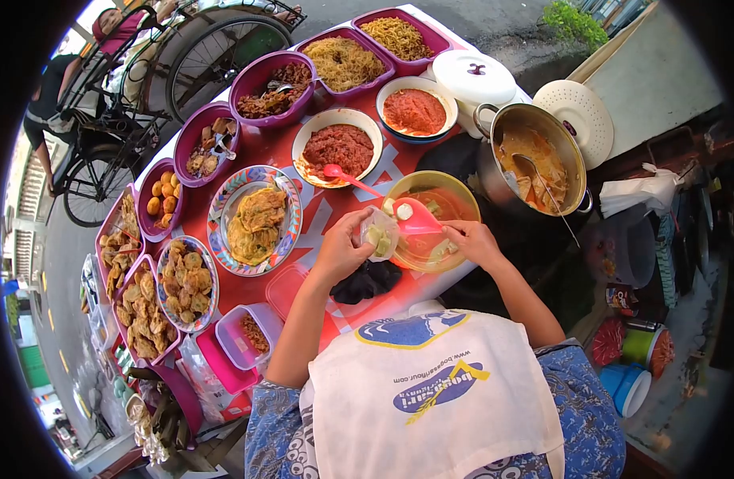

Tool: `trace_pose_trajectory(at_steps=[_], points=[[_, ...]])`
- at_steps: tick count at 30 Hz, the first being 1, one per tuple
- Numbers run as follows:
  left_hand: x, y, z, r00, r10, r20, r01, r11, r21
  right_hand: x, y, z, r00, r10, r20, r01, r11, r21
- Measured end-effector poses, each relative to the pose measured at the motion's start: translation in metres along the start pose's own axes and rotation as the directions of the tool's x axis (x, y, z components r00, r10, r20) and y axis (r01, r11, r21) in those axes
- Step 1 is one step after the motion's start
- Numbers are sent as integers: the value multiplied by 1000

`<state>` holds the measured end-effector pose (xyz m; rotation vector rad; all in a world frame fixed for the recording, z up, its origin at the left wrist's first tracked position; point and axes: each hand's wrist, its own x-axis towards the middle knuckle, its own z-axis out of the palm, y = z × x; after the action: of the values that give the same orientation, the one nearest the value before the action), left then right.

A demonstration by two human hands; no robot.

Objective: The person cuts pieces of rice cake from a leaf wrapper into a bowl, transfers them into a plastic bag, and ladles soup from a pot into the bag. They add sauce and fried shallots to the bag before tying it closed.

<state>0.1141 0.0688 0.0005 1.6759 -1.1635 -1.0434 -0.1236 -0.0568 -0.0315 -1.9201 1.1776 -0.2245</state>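
Note:
My left hand [341, 249] is closed round a small clear plastic bag [380, 235] with pale greenish-white chunks in it. From the right, my right hand [474, 243] grips the handle of a pink plastic scoop [420, 219]. White chunks [403, 211] sit at the scoop's edge, beside the bag's mouth. Below both hands is a yellow bowl [467, 191] with orange-tinted contents and a few pale pieces. Another pink spoon [353, 179] rests in a white bowl of red sambal [338, 148]. Just below the bag lies a bunched black cloth or plastic [365, 283].
A deep pot [575, 144] of orange curry with a ladle stands to the right. Purple tubs of noodles [345, 62], a plate of omelettes [259, 227] and fritters [185, 284] fill the table. A second sambal bowl [415, 111] is behind. A person with a tricycle [104, 172] is on the street.

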Motion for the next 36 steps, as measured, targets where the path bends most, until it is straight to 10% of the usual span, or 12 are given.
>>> trace_pose_trajectory(at_steps=[8, 10, 12, 14, 21, 26, 36], points=[[9, 11, 2, 1000, -7, 18, 5, 997, 74, -29, -59, -45, 993, -54, -105, 60, 997, 57], [10, 17, 2, 997, -50, 63, 47, 998, 44, -42, -87, -37, 959, -199, -203, 175, 976, -133], [11, 10, 3, 999, 26, 47, -27, 999, 35, -49, -99, -30, 748, -648, -146, 398, 614, -682], [9, 7, 1, 995, 97, 30, -98, 995, 29, -50, -102, -30, 692, -697, -189, 415, 598, -685], [1, 0, -6, 1000, -26, -2, 26, 1000, 4, -1, -32, -37, 981, 2, -195, -165, 542, -824], [2, 0, -5, 997, -76, 0, 76, 997, -15, 14, -33, -10, 987, -150, -52, 74, 722, -688], [2, -1, -5, 997, -74, -14, 74, 996, -49, 10, 10, -9, 979, -11, 202, 4, 999, 34]])
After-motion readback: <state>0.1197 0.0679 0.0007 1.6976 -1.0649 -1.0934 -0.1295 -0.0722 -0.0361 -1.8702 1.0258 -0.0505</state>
